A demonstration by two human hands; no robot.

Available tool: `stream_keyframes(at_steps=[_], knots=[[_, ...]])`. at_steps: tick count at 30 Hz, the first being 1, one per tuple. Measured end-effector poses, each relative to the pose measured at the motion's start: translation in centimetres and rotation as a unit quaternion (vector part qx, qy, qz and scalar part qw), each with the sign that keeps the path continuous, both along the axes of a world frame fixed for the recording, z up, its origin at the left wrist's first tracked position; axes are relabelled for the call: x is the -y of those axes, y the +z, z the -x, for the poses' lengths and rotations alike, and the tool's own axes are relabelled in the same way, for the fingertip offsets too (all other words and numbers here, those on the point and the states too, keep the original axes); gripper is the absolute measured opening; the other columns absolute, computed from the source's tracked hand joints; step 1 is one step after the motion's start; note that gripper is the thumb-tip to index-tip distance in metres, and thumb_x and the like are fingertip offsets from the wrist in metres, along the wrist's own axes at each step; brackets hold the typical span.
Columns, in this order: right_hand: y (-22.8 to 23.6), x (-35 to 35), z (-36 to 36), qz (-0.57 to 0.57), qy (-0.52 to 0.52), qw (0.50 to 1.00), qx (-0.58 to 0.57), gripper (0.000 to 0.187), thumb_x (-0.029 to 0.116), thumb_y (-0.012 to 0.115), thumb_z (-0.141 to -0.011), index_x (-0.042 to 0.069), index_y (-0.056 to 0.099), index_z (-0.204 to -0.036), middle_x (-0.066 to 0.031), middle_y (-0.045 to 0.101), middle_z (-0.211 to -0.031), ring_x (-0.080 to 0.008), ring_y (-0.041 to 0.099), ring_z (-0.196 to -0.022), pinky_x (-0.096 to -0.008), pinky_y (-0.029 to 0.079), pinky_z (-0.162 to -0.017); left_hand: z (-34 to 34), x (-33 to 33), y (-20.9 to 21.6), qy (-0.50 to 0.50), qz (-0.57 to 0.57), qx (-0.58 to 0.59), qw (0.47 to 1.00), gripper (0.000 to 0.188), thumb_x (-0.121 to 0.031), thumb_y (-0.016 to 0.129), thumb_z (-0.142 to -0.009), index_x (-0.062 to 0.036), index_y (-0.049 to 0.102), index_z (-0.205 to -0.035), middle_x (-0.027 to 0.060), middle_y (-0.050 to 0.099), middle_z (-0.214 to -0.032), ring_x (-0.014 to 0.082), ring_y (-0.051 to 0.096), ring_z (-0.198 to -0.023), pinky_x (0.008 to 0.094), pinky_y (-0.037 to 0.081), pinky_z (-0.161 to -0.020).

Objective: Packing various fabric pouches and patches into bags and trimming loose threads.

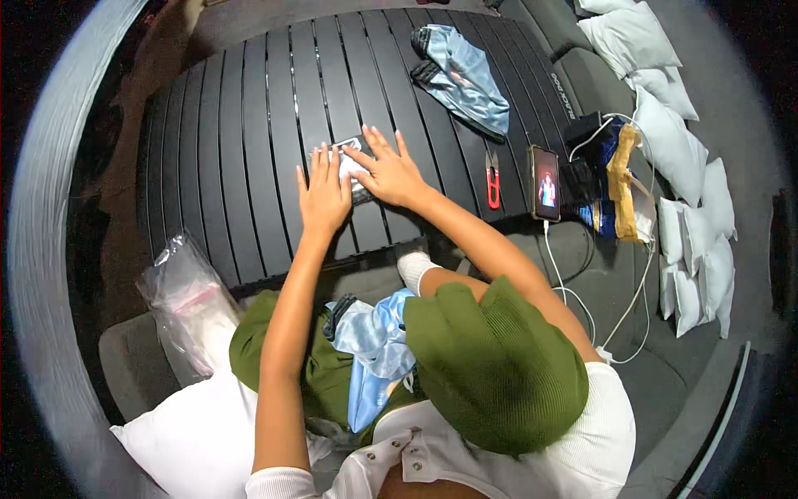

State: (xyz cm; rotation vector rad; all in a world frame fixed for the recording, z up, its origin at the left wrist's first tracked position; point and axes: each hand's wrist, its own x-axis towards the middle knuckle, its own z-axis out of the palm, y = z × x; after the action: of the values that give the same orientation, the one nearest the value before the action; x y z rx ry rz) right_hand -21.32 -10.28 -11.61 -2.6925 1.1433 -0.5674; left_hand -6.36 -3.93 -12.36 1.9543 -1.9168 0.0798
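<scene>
Both hands lie on a small flat packet [357,193] with dark edges and a white middle, which rests on a black slatted table [241,158]. My left hand [325,195] is open, its fingers stretched across the packet's left part. From the right, my right hand [391,173] presses flat with spread fingers over its other side. Most of the packet is hidden under them. A shiny light-blue cloth piece [374,337] with dark gathered trim lies on my lap. Red-handled thread snips [493,181] lie right of my right hand.
Another light-blue cloth piece [465,79] with black trim lies at the table's far right. A phone [545,185] on a white cable stands at the right edge, near a gold-and-blue bag [622,179]. White pillows [632,37] line the right; a clear plastic bag [193,303] sits left.
</scene>
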Motion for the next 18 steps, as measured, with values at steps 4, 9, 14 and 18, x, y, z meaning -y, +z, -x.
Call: stream_keyframes(at_steps=[4, 9, 14, 18], knots=[[0.1, -0.2, 0.2, 0.001, 0.004, 1.0, -0.003, 0.047, 0.046, 0.042, -0.087, 0.028, 0.042, -0.13, -0.0169, 0.023, -0.142, -0.0308, 0.023, -0.132, -0.0562, 0.011, -0.104, 0.0, -0.2, -0.1, 0.001, -0.013, -0.006, 1.0, 0.05, -0.03, 0.039, -0.089, -0.0104, 0.034, -0.135, 0.0103, 0.032, -0.14, 0.0232, 0.026, -0.131, 0.049, 0.015, -0.106], [0.4, -0.4, 0.1, -0.014, 0.003, 1.0, -0.018, 0.047, 0.042, 0.042, -0.088, 0.03, 0.037, -0.133, -0.0168, 0.02, -0.144, -0.0295, 0.019, -0.134, -0.0557, 0.008, -0.104, -0.1, -0.3, 0.0, 0.001, -0.012, -0.005, 1.0, 0.051, -0.032, 0.041, -0.088, -0.0112, 0.035, -0.134, 0.0094, 0.031, -0.14, 0.0224, 0.027, -0.131, 0.0487, 0.015, -0.106], [1.3, -0.4, 0.4, -0.001, 0.024, 1.0, -0.006, 0.051, 0.039, 0.044, -0.087, 0.02, 0.036, -0.134, -0.0181, 0.021, -0.143, -0.034, 0.018, -0.133, -0.0529, 0.011, -0.105, -0.3, -0.6, 0.8, -0.021, 0.043, -0.04, 0.998, 0.049, -0.023, 0.045, -0.086, -0.0041, 0.038, -0.13, 0.0153, 0.033, -0.138, 0.0284, 0.027, -0.13, 0.0467, 0.019, -0.106], [4.2, -1.3, 2.8, 0.037, 0.115, 0.993, -0.013, 0.056, 0.036, 0.048, -0.085, 0.006, 0.037, -0.131, -0.0211, 0.03, -0.137, -0.0376, 0.024, -0.128, -0.0496, 0.016, -0.105, 1.0, -3.1, 2.4, -0.112, 0.055, -0.069, 0.99, 0.041, -0.02, 0.051, -0.083, 0.0005, 0.048, -0.119, 0.0158, 0.045, -0.126, 0.0305, 0.036, -0.123, 0.0452, 0.026, -0.102]])
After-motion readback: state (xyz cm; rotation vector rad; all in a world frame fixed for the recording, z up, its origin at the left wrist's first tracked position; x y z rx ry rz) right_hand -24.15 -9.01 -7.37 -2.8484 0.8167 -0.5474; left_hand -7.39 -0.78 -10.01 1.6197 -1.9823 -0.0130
